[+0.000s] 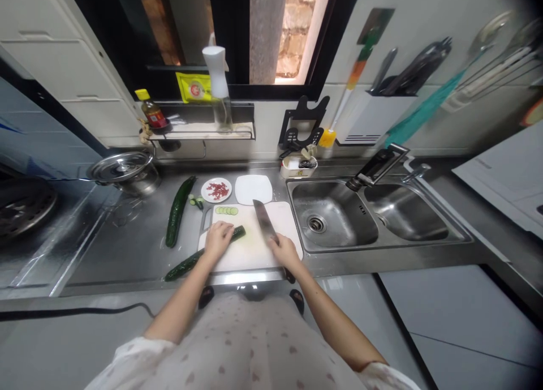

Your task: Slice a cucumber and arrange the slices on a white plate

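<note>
here, left hand [219,240] palm-down on cucumber [238,233]

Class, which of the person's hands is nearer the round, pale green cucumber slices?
Left. The left hand, on a dark green cucumber, is just this side of the slices; the right hand, gripping a metal knife, is farther, to their right.

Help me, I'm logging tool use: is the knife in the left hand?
No, the right hand grips the knife, while the left hand holds a cucumber on the cutting board.
</note>
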